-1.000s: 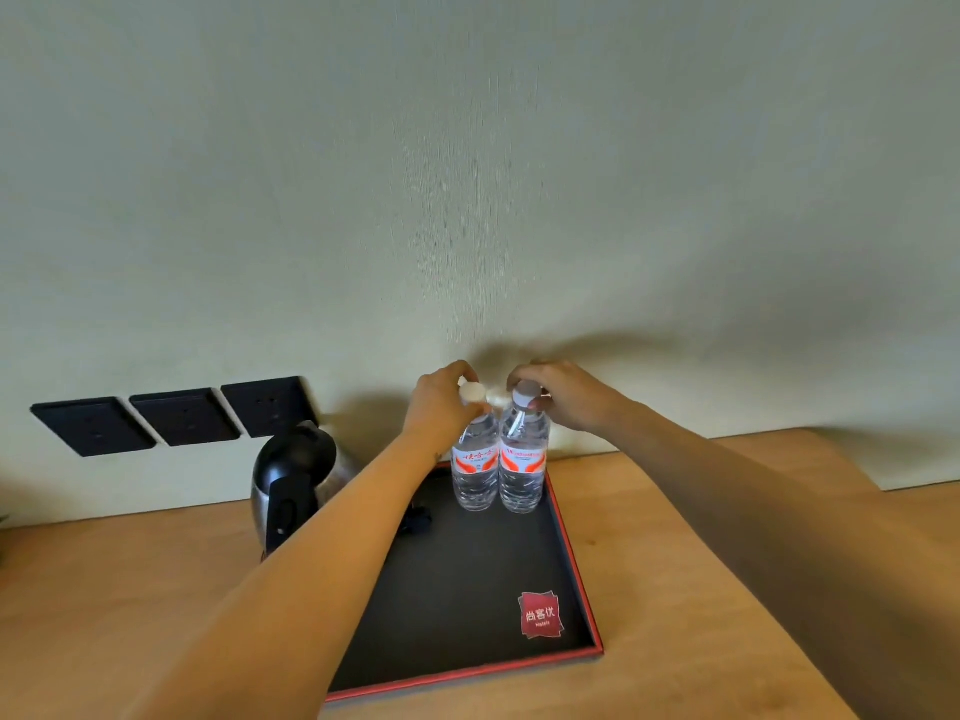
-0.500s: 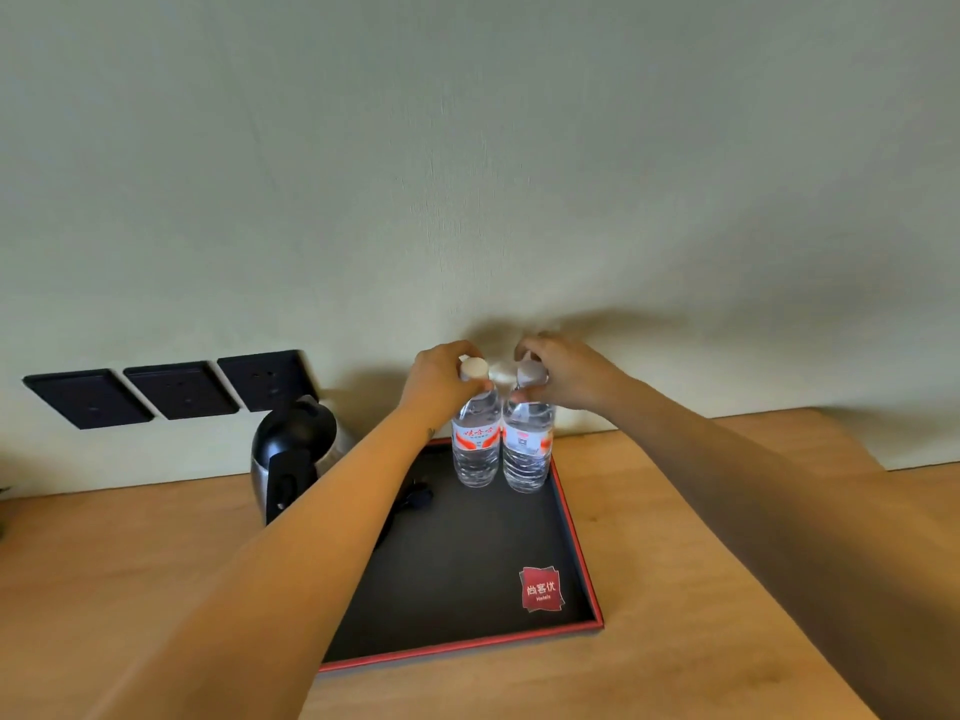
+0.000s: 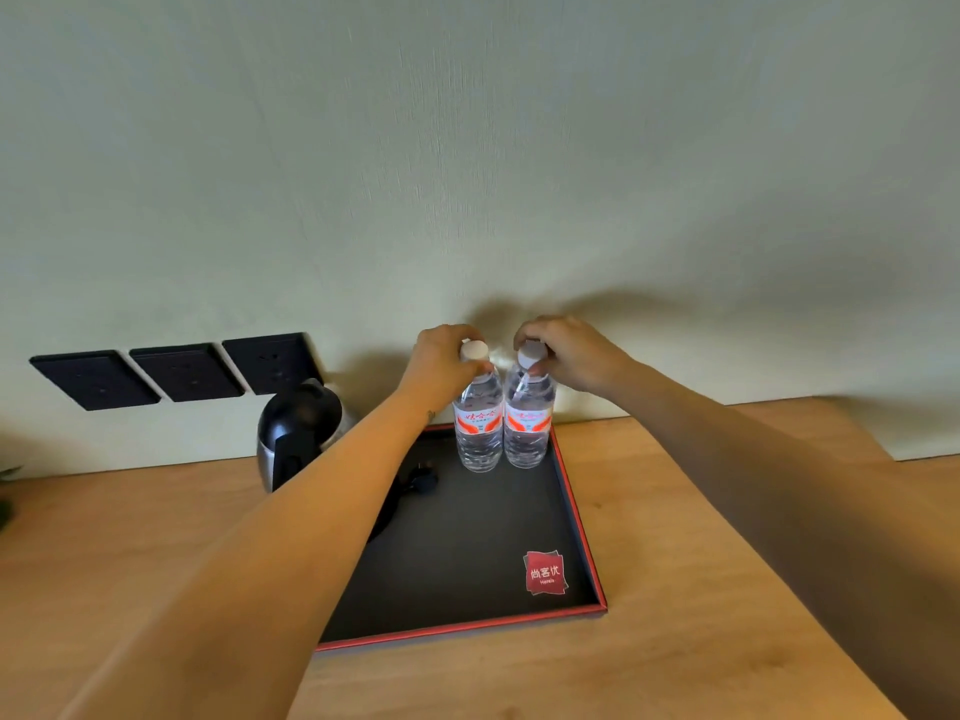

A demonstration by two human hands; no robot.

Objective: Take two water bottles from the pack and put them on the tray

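Two clear water bottles with red-and-white labels and white caps stand upright side by side at the far end of a black tray with a red rim. My left hand grips the neck of the left bottle just under its cap. My right hand grips the neck of the right bottle the same way. The two bottles touch each other. The pack is not in view.
A black and steel kettle stands at the tray's far left corner, with its dark cord lying on the tray. A red logo marks the tray's near right. The tray rests on a wooden table against a wall with three black sockets.
The hands and bottles stay in the same spot on the tray. Only the head camera has shifted a little, so the scene sits slightly higher in the frame.
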